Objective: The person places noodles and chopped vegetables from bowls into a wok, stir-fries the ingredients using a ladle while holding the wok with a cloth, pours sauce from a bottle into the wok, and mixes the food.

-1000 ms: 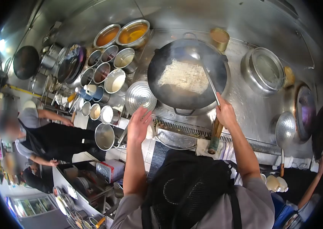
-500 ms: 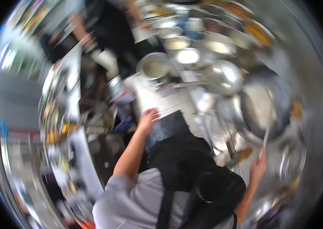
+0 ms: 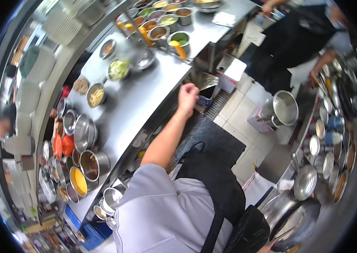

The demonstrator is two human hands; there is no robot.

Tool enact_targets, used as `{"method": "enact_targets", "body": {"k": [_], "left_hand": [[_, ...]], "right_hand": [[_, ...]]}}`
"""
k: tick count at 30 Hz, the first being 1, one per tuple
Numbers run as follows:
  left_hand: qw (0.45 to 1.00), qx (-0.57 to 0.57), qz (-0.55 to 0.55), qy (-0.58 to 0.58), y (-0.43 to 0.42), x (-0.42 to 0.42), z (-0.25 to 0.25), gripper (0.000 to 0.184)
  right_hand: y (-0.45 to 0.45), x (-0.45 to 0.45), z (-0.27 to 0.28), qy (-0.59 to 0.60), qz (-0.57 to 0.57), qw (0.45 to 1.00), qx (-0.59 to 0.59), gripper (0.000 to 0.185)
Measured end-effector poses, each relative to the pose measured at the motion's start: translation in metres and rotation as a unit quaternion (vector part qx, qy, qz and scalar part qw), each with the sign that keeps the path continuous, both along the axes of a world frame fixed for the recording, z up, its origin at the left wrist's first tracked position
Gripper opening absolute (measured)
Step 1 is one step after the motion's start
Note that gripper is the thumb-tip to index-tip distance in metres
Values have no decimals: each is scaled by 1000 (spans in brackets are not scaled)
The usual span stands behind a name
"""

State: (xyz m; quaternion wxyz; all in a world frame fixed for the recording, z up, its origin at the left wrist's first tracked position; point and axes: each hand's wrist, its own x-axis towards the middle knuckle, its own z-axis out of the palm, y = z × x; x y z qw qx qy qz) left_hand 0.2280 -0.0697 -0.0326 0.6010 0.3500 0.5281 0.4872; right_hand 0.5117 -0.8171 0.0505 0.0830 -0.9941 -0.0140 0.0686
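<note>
Apparently poised to reach, the left hand (image 3: 188,100) hovers loosely closed near the steel tabletop (image 3: 138,105); grasping needs uncurling, and I cannot tell the right hand (image 3: 266,247)'s grip.

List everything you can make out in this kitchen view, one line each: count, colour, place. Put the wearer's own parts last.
steel counter: one, silver, upper left
greens bowl: one, steel with pale green, on the counter
strips bowl: one, pale yellow contents, beside it
food pots: many, mostly steel, top centre
plate stacks: several, white, left shelf
floor mat: one, black, centre
large pot: one, silver, right
perforated ladle: one, silver, lower right
wok: one, dark, lower right
co-worker: one, black apron, upper right
smaller clutter: uncounted, mixed, both sides
left hand: one, bare, centre
right hand: one, mostly unseen, bottom edge
</note>
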Motion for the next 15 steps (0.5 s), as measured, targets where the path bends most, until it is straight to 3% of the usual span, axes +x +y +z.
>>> {"method": "enact_targets", "body": {"k": [5,7,11,13,14,15], "left_hand": [[933,-24,342,-107,86,-232,-45,27],[852,-86,499,-135,85,-291,-5,34],[798,-77,575,-163,84,-399,-5,44],[835,-62,529,-139,83,-439,-33,43],[821,-73,550,-135,79,-439,-30,43],[854,-74,504,-101,63,-428,-25,41]], "right_hand": [[38,17,-1,13,16,1000,-19,78],[47,22,-3,18,15,1000,-17,79],[49,27,-13,32,0,999,-6,79],[29,42,-22,40,-4,999,6,80],[25,43,-22,50,-5,999,16,80],[5,62,-31,63,1,998,29,80]]}}
